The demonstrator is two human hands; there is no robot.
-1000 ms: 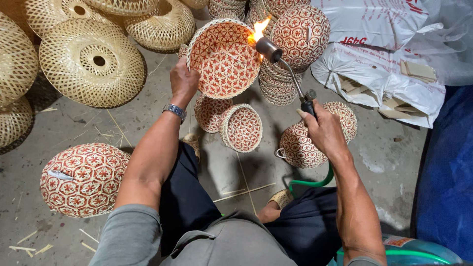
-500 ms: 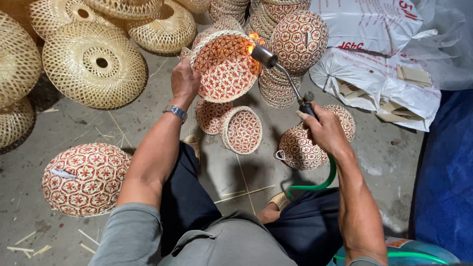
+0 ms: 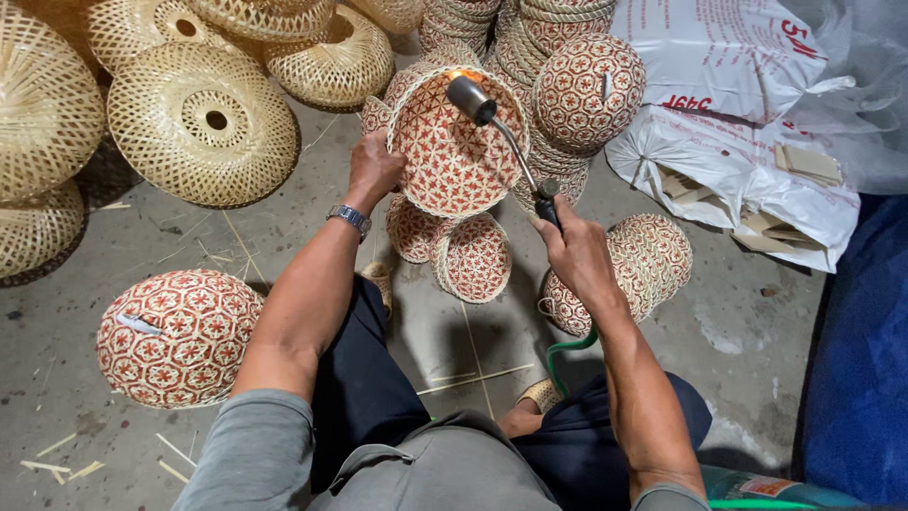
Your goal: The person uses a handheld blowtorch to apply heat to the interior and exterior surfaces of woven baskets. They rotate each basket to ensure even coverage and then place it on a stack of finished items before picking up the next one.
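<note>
My left hand [image 3: 374,170] grips the rim of a red-and-natural woven bamboo basket [image 3: 445,161], tilted so its open inside faces me. My right hand [image 3: 577,251] holds a gas torch [image 3: 506,132] by its black handle. The torch's metal nozzle sits over the basket's upper inside, with a small orange flame at the far rim. A green hose [image 3: 567,355] runs down from the torch past my right knee. A watch is on my left wrist.
Several more red patterned baskets lie around: one dome [image 3: 175,336] at left, two [image 3: 463,255] below the held one, one [image 3: 648,265] at right, a stack [image 3: 586,95] behind. Plain bamboo lampshades [image 3: 203,123] fill the upper left. White sacks [image 3: 728,114] lie at right. Bamboo slivers litter the concrete floor.
The torch nozzle has swung left from the basket's right rim to over its inside. The large flame has shrunk to a small glow. The basket has tilted more toward me.
</note>
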